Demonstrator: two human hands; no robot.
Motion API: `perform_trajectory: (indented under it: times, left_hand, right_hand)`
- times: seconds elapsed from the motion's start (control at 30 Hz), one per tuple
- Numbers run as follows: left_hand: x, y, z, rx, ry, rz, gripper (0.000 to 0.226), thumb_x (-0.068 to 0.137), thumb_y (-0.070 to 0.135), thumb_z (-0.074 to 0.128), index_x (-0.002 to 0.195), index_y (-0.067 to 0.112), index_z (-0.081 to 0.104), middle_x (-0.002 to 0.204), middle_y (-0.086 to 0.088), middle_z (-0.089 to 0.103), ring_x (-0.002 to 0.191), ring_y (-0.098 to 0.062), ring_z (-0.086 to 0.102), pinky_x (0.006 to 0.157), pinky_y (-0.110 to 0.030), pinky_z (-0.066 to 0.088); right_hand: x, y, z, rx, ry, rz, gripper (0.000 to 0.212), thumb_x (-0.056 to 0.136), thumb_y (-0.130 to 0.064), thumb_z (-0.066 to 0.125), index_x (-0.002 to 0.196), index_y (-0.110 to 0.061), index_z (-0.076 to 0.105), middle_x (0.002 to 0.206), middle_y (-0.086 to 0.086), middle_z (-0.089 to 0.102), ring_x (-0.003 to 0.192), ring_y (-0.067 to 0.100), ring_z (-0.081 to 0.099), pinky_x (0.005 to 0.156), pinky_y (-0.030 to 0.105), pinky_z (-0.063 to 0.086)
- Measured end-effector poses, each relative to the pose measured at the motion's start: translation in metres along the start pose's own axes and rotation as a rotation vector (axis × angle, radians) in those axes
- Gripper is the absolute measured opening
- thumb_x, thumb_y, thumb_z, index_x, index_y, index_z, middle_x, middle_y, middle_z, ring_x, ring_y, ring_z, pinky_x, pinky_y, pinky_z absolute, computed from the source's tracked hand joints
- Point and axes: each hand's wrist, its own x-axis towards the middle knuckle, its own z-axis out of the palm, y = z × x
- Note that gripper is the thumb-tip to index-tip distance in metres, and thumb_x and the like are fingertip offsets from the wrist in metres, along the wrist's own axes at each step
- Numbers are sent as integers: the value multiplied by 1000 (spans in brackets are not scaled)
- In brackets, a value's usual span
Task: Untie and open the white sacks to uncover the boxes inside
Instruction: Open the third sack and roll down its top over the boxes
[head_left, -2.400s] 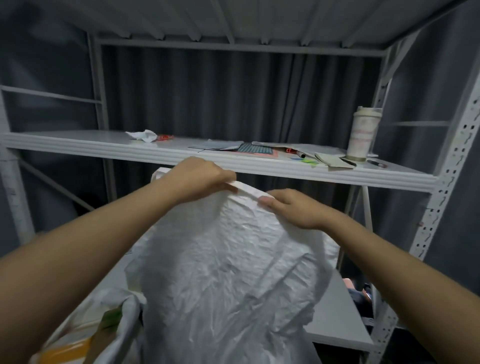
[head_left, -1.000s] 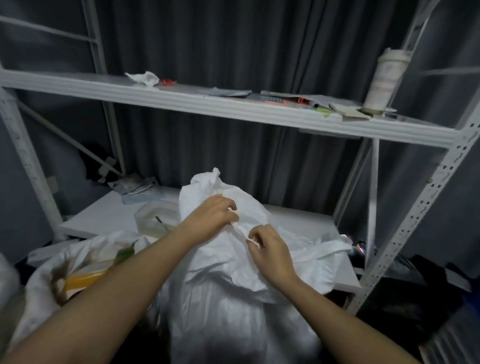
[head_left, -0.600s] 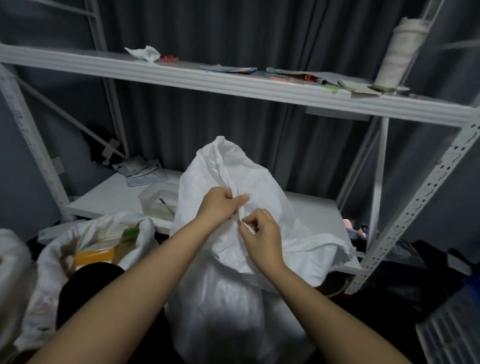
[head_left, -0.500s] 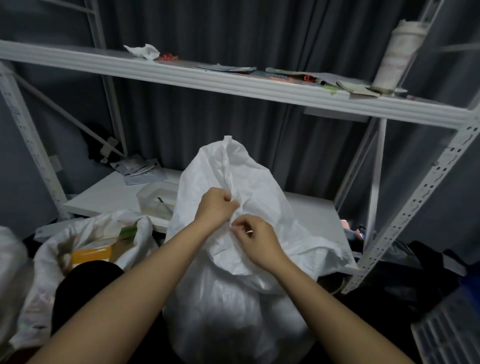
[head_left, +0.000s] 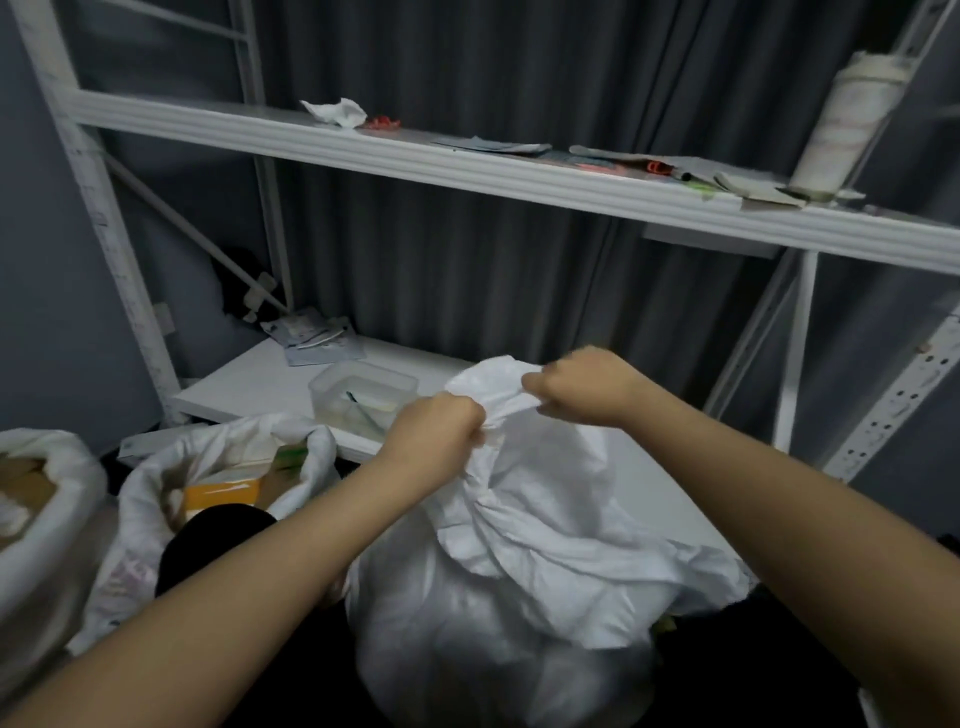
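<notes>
A full white sack (head_left: 498, 587) stands in front of me, its neck bunched at the top. My left hand (head_left: 434, 434) grips the bunched neck from the left. My right hand (head_left: 582, 384) grips the loose top flap of the same sack and holds it stretched to the right. Whatever is inside this sack is hidden. To the left stands a second white sack (head_left: 218, 483), open, with a yellow box (head_left: 221, 493) and cardboard showing inside. A third open sack (head_left: 36, 499) with brown cardboard sits at the far left edge.
A low white shelf (head_left: 249, 384) behind the sacks holds a clear plastic tub (head_left: 363, 395) and grey packets (head_left: 311, 343). The upper shelf (head_left: 467, 171) carries papers, a crumpled tissue and a tall cup (head_left: 847, 124). White rack posts stand left and right; a dark curtain hangs behind.
My hands were close together on the sack's raised neck; now they have pulled apart, the right hand drawing the flap to the right. The sack top has dropped lower.
</notes>
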Motion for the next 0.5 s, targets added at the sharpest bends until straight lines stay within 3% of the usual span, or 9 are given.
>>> perform_trajectory:
  times: [0.07,0.13,0.27,0.4,0.5]
  left_hand:
    - [-5,-18,-5,69,34,5,17,94,24,51,81,14,56,93,-11,64,93,-33,61,64,-33,37]
    - [-9,-35,-11,72,39,-35,15,93,30,53,93,19,64,98,-7,67,98,-29,60,67,-32,38]
    - [-17,-39,-13,-273,-23,-115,35,80,47,69,109,27,63,102,7,67,98,-17,60,78,-31,46]
    - [-17,-31,-21,-405,81,-63,21,87,33,64,73,18,59,63,7,52,70,-19,56,62,-33,37]
    - [-20,-53,-42,-902,-79,-178,25,89,23,65,67,12,64,55,6,51,54,-6,48,56,-24,37]
  right_hand:
    - [-3,-14,4,215,-139,115,15,93,-30,49,90,-16,45,93,12,64,86,34,60,61,31,34]
    - [-5,-31,5,396,-119,166,17,93,-32,48,84,-19,40,94,11,61,90,32,57,61,32,29]
    - [7,-52,-11,643,-171,201,26,91,-37,55,72,-22,45,85,3,58,78,20,50,58,32,32]
    - [14,-40,-33,865,-66,218,31,77,-45,73,80,-21,53,75,-6,58,70,13,52,56,30,38]
    - [7,-24,-41,573,93,228,30,78,-44,71,82,-25,48,76,-9,53,76,16,52,58,33,39]
